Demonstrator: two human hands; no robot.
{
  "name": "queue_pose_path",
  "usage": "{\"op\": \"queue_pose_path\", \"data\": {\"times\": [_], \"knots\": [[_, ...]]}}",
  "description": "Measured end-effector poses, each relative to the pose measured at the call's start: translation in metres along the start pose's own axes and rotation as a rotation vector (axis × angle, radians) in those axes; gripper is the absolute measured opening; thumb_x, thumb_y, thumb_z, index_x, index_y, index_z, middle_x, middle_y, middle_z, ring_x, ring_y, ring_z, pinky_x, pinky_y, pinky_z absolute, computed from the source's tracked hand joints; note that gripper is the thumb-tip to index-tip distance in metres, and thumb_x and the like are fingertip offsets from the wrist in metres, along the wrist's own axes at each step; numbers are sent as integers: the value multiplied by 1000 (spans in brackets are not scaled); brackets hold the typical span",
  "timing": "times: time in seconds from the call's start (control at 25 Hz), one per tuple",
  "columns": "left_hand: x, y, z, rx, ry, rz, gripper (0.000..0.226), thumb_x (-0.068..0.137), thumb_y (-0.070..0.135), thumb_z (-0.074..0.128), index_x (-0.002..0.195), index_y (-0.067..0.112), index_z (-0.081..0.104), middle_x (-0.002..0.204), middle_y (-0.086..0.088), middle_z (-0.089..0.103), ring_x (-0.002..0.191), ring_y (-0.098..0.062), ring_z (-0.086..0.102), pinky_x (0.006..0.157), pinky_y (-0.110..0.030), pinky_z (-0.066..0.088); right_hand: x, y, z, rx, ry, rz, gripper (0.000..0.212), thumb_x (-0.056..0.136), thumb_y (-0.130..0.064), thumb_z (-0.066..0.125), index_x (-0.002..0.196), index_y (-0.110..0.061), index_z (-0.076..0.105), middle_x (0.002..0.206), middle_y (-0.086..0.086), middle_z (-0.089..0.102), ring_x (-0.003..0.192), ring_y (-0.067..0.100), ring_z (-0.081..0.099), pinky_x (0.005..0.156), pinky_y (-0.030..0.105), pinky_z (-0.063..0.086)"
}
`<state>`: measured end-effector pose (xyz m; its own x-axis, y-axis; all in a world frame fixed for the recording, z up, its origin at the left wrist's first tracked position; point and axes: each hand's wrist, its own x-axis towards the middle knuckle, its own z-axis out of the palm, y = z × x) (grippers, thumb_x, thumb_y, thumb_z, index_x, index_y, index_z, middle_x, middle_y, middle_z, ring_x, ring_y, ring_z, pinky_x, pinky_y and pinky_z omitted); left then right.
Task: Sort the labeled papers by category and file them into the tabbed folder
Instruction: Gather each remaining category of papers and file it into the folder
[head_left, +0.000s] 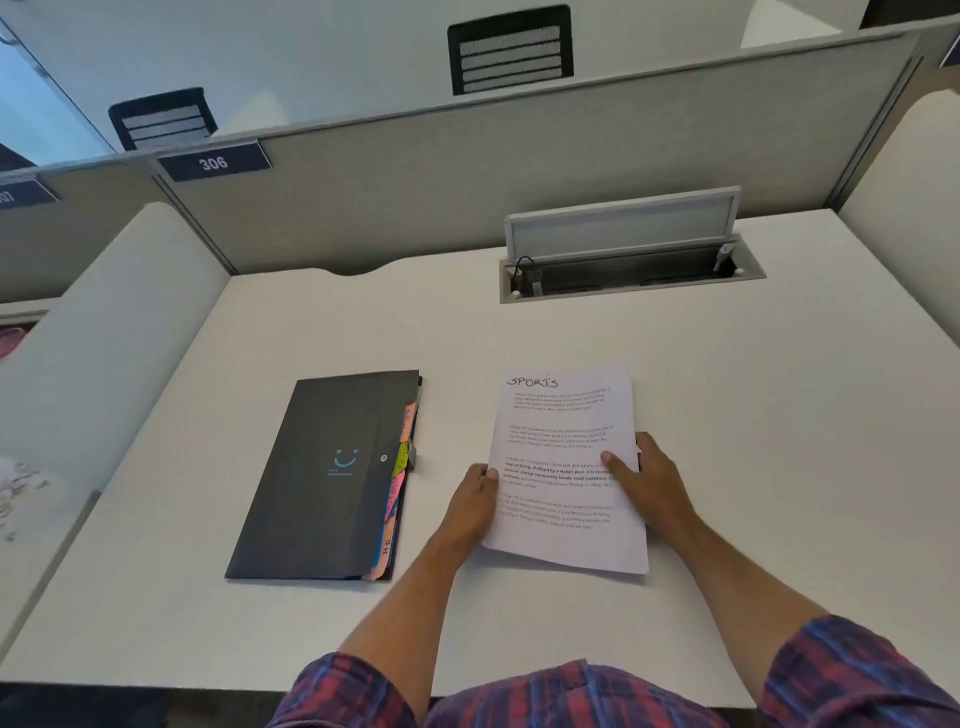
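Observation:
A stack of white printed papers (563, 415) is held just over the desk, right of centre; the top sheet is hand-labelled "SPORTS". My left hand (472, 501) grips the stack's left edge, thumb on top. My right hand (649, 483) grips the right edge, thumb lying across the text. To the left, a closed black tabbed folder (322, 478) lies flat, a small smiley logo on its cover. Coloured index tabs (397, 483) in orange, green, pink and blue stick out along its right side.
The white desk (727, 441) is enclosed by grey cubicle partitions (415, 197) at the back and white dividers at both sides. An open cable tray with a raised lid (623, 249) sits at the back right. Two office chairs show beyond the partition.

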<state>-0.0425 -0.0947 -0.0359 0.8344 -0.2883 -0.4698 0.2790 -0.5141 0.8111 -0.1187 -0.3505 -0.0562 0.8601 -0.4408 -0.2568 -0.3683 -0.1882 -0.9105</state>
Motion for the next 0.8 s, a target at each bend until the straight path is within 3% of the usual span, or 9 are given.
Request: {"op": "queue_pose_path", "data": {"times": [0.12, 0.24, 0.32, 0.4, 0.48, 0.6, 0.68, 0.8], "knots": [[-1, 0, 0, 67, 20, 35, 31, 108, 37, 32, 128, 17, 44, 126, -4, 61, 107, -18, 60, 88, -32, 46, -1, 0, 5, -48, 32, -44, 25, 95, -37, 63, 117, -32, 50, 105, -14, 69, 88, -1, 67, 64, 17, 48], [-2, 2, 7, 194, 35, 80, 31, 107, 35, 34, 133, 19, 39, 128, -5, 62, 108, -23, 61, 85, -33, 44, -3, -2, 8, -128, 56, -89, 27, 94, -51, 62, 109, -34, 48, 95, -21, 66, 79, -3, 64, 58, 13, 44], [-3, 9, 5, 269, -10, 63, 35, 105, 36, 37, 136, 20, 36, 129, -5, 62, 111, -29, 62, 86, -36, 46, -5, 1, 8, -203, 23, -110, 32, 93, -52, 61, 112, -31, 46, 96, -20, 66, 77, 5, 64, 61, 21, 45], [-5, 19, -6, 489, -28, 69, 39, 102, 42, 43, 133, 20, 41, 123, -3, 64, 108, -29, 64, 84, -39, 50, -5, 5, 9, -245, 11, -126, 36, 96, -42, 61, 124, -26, 45, 106, -8, 68, 84, 18, 64, 69, 30, 45], [-11, 31, -23, 735, 97, 187, 33, 98, 44, 47, 122, 23, 54, 112, 2, 67, 95, -22, 66, 77, -38, 54, -5, 8, 11, -284, 27, -147, 38, 96, -38, 61, 128, -25, 45, 113, 0, 70, 89, 25, 65, 73, 31, 45], [-22, 38, -64, 680, 456, 356, 20, 99, 35, 46, 104, 26, 62, 101, 5, 62, 80, -17, 63, 65, -32, 51, -8, 9, 15, -321, 46, -159, 40, 94, -40, 63, 128, -27, 44, 110, 2, 71, 87, 28, 66, 73, 34, 48], [-25, 28, -98, 658, 615, 288, 21, 99, 34, 47, 109, 22, 61, 107, 1, 58, 82, -24, 63, 65, -32, 48, -8, 8, 16, -339, 63, -157, 41, 94, -43, 63, 127, -27, 45, 105, 5, 72, 87, 32, 68, 74, 41, 55], [-28, 5, -131, 850, 511, 42, 43, 94, 43, 57, 128, 17, 52, 128, -11, 46, 99, -33, 60, 76, -42, 53, -11, 9, 19, -395, 82, -193, 41, 94, -45, 61, 125, -25, 46, 96, 7, 72, 81, 34, 67, 69, 44, 56]]}}
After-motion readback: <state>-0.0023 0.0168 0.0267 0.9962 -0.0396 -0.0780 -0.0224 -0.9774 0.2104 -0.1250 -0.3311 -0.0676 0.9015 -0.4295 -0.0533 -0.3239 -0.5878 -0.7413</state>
